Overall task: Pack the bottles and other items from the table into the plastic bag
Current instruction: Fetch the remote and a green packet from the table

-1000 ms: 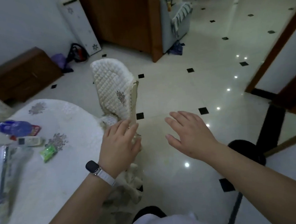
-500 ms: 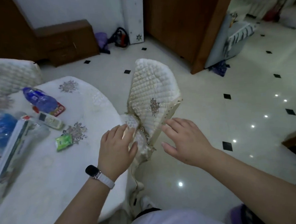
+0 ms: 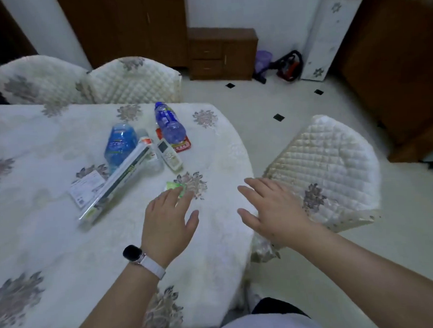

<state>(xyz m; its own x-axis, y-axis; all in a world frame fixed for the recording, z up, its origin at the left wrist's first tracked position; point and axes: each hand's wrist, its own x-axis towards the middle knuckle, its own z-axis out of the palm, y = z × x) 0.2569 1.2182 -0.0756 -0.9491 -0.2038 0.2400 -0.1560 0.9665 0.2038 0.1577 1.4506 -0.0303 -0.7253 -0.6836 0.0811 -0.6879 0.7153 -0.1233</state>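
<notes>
Nothing is packed yet: both bottles point(image 3: 121, 143) lie at 11 o'clock of the left hand point(image 3: 167, 221), no bag is seen; left hand and right hand point(image 3: 273, 208) are open and empty.

Green packet point(image 3: 175, 186) half hidden under left hand point(image 3: 167, 225) fingertips.

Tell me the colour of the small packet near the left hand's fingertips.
The small packet is bright green, seen best in the head view.
</notes>
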